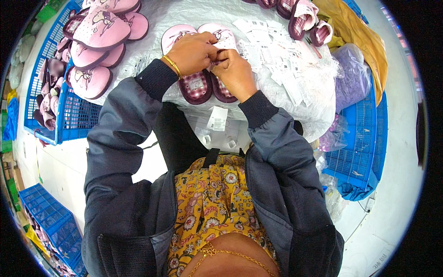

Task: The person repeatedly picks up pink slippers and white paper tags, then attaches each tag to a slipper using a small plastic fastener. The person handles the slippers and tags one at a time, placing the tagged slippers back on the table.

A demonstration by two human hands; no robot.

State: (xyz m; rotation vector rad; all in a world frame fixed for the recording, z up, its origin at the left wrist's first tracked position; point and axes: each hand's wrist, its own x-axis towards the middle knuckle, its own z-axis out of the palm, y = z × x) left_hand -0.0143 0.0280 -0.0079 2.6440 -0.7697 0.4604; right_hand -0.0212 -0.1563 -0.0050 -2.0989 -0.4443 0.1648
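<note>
A pair of pink slippers with checked dark-red insoles lies on the plastic-covered table in front of me, the left slipper (196, 87) and the right slipper (217, 33) side by side. My left hand (190, 53), with a gold bangle at the wrist, reaches over the pair, its fingers bent and closed at the inner edges. Against them my right hand (236, 73) is pinched, thumb and forefinger together, over the right slipper's opening. Whatever is between the fingertips is too small or hidden to make out.
White printed tags (279, 60) are spread right of the slippers. Stacked pink slippers (99, 32) stand at the left beside a blue crate (80, 113). More slippers (302, 16) lie at the back right. A purple plastic bag (353, 76) and blue crates (355, 143) are at the right.
</note>
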